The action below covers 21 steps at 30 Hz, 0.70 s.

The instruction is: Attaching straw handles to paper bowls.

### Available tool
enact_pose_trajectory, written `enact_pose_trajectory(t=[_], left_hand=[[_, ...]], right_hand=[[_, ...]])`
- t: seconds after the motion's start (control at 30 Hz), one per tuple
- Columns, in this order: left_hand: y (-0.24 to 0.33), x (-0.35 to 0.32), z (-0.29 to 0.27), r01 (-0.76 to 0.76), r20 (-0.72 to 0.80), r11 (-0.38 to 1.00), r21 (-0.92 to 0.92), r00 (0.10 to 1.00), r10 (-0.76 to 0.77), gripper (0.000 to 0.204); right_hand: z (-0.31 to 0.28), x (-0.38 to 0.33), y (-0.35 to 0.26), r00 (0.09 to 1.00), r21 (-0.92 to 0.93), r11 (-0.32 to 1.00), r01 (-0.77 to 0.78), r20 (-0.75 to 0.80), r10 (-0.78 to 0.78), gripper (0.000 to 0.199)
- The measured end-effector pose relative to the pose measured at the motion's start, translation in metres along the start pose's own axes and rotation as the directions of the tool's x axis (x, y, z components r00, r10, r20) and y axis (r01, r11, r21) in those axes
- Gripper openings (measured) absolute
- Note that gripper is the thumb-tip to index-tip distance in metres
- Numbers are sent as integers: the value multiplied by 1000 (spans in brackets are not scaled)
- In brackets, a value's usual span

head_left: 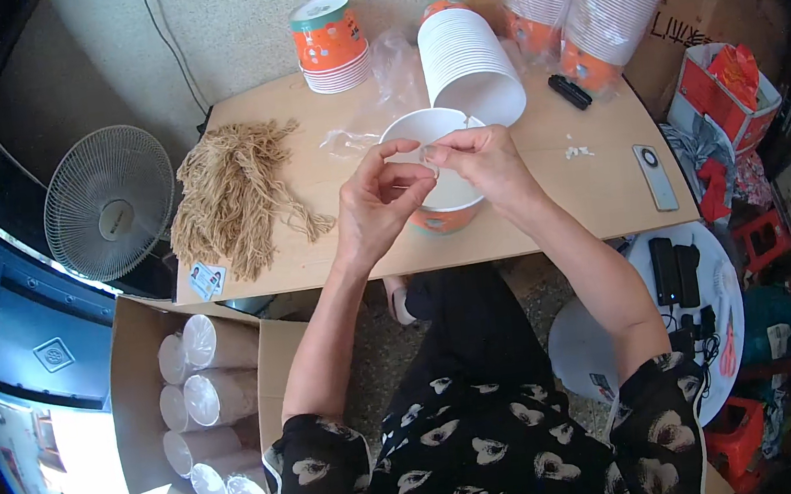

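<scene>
My left hand (378,194) and my right hand (483,165) meet over the mouth of a round paper tub (446,219), white inside with an orange printed outside, standing near the table's front edge. The left fingers curl toward the thumb, their tips close together beside a tiny pale bit. My right thumb and forefinger are pinched together, almost touching the left forefinger. What either hand holds is too small to make out. Just behind lies a long nested stack of white tubs (464,58) on its side, its open end facing me.
Left on the table (319,255) lie a heap of tan cords (236,196) and small cards (207,280). Behind stand upside-down orange tubs (331,46) and wrapped stacks (616,2). At right are white bits (578,152), a black clip-like object (570,91) and a phone (655,177). A carton (278,365) holds wrapped rolls.
</scene>
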<state>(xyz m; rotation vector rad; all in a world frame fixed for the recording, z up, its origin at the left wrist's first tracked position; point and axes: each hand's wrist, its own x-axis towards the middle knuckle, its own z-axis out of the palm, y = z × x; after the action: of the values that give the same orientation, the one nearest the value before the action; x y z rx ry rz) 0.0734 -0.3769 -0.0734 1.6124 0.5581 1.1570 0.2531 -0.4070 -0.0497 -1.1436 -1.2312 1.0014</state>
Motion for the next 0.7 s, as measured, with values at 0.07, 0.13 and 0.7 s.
enact_pose_trajectory(t=[0.07, 0.13, 0.7], left_hand=[[-2, -1, 4, -14, -41, 1000, -26, 999, 13, 43], [-5, -2, 7, -29, -85, 998, -53, 996, 24, 43], [-10, -15, 21, -268, -236, 888, 374, 898, 371, 14]], right_hand=[[1, 0, 2, 1000, -68, 998, 1, 21, 0, 19], [4, -2, -1, 1000, -88, 996, -1, 13, 3, 19], [6, 0, -12, 992, -210, 970, -125, -20, 123, 18]])
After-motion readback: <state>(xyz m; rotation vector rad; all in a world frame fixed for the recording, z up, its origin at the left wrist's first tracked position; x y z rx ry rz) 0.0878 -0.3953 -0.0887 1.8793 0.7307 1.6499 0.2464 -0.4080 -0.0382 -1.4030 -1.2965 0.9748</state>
